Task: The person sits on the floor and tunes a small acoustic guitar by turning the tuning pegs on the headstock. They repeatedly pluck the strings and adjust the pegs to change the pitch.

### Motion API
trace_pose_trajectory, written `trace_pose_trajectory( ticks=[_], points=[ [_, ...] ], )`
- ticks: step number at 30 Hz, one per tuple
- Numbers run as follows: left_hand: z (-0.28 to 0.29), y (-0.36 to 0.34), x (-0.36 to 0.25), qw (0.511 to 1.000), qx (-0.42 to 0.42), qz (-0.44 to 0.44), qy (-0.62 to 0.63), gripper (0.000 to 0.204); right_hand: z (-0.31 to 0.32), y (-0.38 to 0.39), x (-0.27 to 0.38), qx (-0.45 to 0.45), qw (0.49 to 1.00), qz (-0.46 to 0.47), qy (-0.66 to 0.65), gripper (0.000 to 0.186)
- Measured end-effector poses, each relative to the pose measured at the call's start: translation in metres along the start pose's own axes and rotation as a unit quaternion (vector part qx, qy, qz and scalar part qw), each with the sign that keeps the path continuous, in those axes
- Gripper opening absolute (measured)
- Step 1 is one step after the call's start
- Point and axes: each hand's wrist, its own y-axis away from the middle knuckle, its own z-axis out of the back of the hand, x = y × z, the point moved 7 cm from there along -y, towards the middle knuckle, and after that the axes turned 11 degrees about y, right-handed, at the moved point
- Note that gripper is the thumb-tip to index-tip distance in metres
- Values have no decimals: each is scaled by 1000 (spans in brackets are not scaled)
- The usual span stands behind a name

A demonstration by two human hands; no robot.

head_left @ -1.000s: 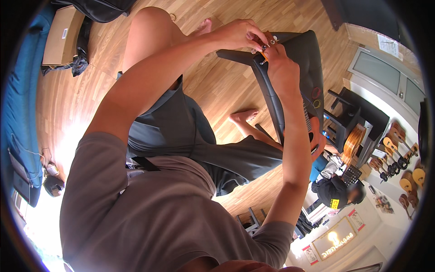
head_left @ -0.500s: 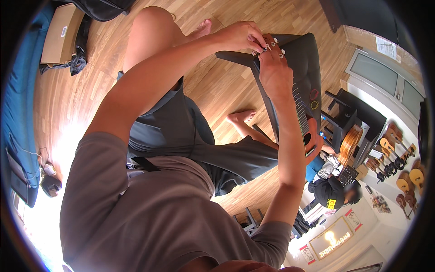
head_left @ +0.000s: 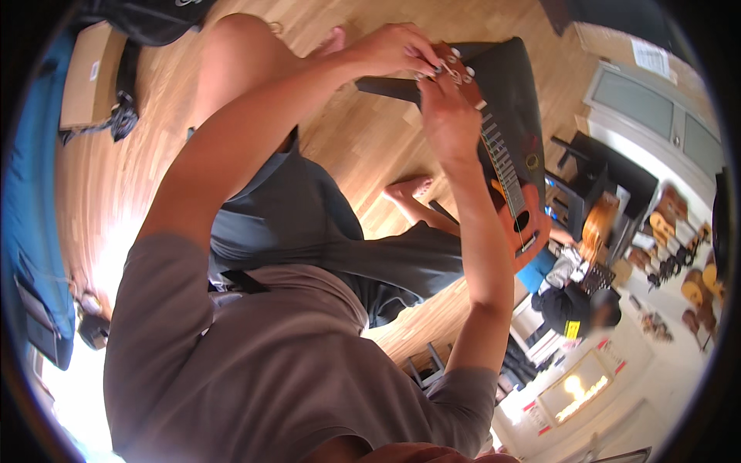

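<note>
A reddish-brown ukulele [head_left: 530,204] lies at a slant over a black padded case [head_left: 509,85], its headstock [head_left: 468,91] at the top. My left hand [head_left: 397,48] reaches to the headstock with thumb and fingers pinched beside the tuning pegs; whatever small thing is between them is too small to name. My right hand [head_left: 449,119] is just below it, fingers curled at the headstock's left edge; what they hold is hidden. Strings run along the fretboard [head_left: 498,154] to the bridge. A small yellowish ring [head_left: 532,161] lies on the case beside the neck.
At the left are a blue padded piece [head_left: 31,208], a cardboard box [head_left: 89,77] and a black bag [head_left: 162,19]. At the right, another person in black [head_left: 556,309] sits near black furniture [head_left: 617,170], with several stringed instruments [head_left: 664,224] on the wall. My bent legs rest below the case.
Both hands and the headstock have shifted left, with my right forearm swinging left too. More of the ukulele's fretboard and body now shows. My hands stay closed at the headstock.
</note>
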Motion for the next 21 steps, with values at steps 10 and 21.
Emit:
trace_pose_trajectory(
  ticks=[10, 21],
  points=[
    [-3, -19, 54, 998, 33, -9, 47, 24, -13, 22, -10, 15, 988, -141, -60, 27],
    [-2, -18, 39, 999, 34, -22, 30, 25, -20, 22, -19, 121, 970, -203, -54, 34]
  ],
)
